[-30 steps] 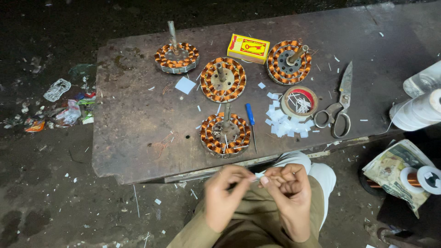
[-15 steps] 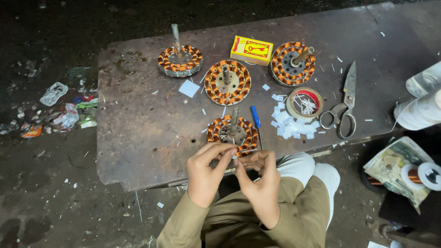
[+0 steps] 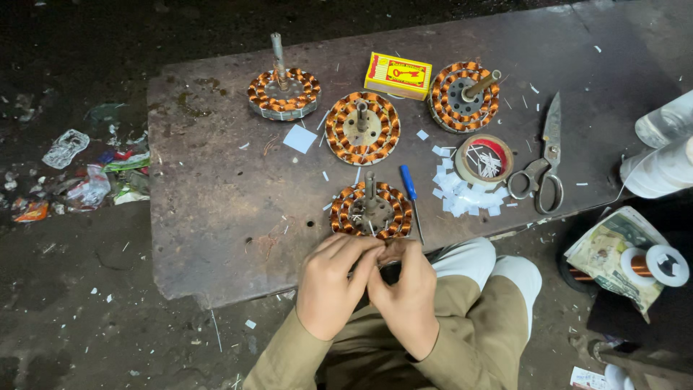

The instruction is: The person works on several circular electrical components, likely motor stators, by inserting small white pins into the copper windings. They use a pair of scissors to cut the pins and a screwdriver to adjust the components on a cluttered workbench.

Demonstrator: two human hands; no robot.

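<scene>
hands: left hand and right hand pressed together, pinching something tiny, can't tell what
done: copper-wound coil just ahead looks fully wound, same as three farther out
left: finishing bits, I reckon

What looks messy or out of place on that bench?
White paper scraps lie scattered beside the tape roll, with more bits strewn across the board. Crumpled wrappers litter the floor on the left.

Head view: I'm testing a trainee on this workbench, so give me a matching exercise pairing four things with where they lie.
Things:
1. scissors
2. yellow box
3. blue screwdriver
4. tape roll

Places:
A. just right of the nearest wound stator
B. far edge, between two stators
C. right end of the board
D. left of the scissors, above paper bits

Pairs: 1-C, 2-B, 3-A, 4-D
</scene>
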